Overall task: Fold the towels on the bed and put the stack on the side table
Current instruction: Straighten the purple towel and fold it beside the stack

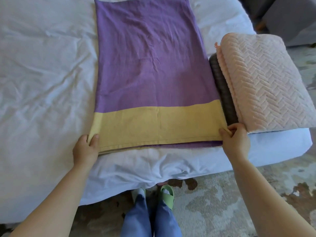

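Note:
A purple towel [148, 65] with a yellow band along its near end lies flat and lengthwise on the white bed [42, 74], folded in layers. My left hand [86, 148] pinches its near left corner. My right hand [235, 138] pinches its near right corner. To the right sits a stack of folded towels: a pink textured towel [259, 81] on top and a dark grey towel [223, 90] showing beneath its left edge.
The bed's corner is at the right, with patterned carpet [222, 194] below it. My legs and green slippers [166, 194] stand at the bed's near edge. Dark furniture [290, 16] stands at the top right.

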A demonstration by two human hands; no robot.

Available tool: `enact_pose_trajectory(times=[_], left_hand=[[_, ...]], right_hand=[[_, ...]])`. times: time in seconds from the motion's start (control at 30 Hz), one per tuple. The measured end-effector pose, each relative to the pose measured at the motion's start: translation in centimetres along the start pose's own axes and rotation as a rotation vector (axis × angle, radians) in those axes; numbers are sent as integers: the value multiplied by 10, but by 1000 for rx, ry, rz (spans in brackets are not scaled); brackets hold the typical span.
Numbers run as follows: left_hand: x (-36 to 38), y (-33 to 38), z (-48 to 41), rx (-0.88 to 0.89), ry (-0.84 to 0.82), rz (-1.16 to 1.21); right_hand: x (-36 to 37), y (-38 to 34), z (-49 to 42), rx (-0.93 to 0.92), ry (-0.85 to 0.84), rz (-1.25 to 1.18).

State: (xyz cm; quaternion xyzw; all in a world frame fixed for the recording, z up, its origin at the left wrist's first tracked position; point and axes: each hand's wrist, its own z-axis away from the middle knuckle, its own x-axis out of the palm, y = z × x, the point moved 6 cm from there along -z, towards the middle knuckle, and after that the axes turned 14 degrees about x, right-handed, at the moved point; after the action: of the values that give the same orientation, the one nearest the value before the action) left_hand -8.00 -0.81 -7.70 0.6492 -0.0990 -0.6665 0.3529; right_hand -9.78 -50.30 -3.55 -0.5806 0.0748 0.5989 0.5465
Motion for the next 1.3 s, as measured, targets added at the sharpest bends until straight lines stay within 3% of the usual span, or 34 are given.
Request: enact_pose_trajectory(times=[0.17, 0.37, 0.47, 0.6, 0.7, 0.8, 0.87, 1.1, 1.3], left_hand=[[-9, -12, -2, -18, -17, 13], [-10, -12, 9, -20, -39, -86], [-15, 8, 18, 176, 27, -335], [0, 47, 27, 482, 1, -328], [13, 58, 32, 534, -118, -285], [24, 55, 37, 561, -269, -269], [27, 53, 36, 570, -305, -258], [14, 54, 29, 684, -177, -261], [6, 51, 29, 717, -150, -224]], right_hand=[[0, 29, 3, 96, -86, -20], [11, 20, 6, 14, -145, -58], [9, 6, 5, -58, -100, -35], [15, -7, 0, -114, -112, 106], [24, -9, -2, -101, -166, 258], [26, -15, -2, -87, -186, 259], [27, -17, -1, -53, -227, 213], [16, -2, 0, 64, -328, -64], [-3, -1, 1, 63, -228, -319]])
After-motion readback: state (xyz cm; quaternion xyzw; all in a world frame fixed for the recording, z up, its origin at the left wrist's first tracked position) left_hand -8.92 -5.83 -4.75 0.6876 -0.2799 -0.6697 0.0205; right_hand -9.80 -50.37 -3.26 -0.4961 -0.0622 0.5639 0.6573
